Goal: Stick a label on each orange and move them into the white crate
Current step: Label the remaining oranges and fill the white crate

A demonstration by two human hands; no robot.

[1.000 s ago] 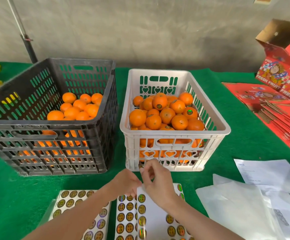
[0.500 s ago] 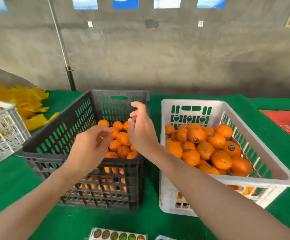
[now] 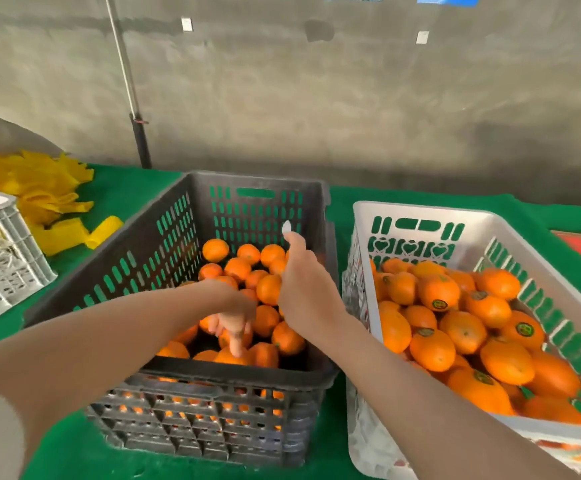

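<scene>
Picking step: left hand (image 3: pixel 235 318) is down in the black crate (image 3: pixel 164 244), fingers spread on an orange (image 3: pixel 232 356). Right hand (image 3: pixel 304 282) holds a label (image 3: pixel 286 227) on its fingertip above. Next I'd grip, stick, then into the white crate (image 3: pixel 417 211).

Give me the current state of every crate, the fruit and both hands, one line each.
Dark grey slotted plastic crate: partly filled with oranges, no labels visible on them.
White slotted plastic crate: heaped with oranges, several showing round labels.
Labelled orange: resting on top of the white crate's pile.
Left hand: down in the grey crate, fingers on an unlabelled orange.
Right hand: raised over the grey crate, small white sticker on its fingertip.
</scene>
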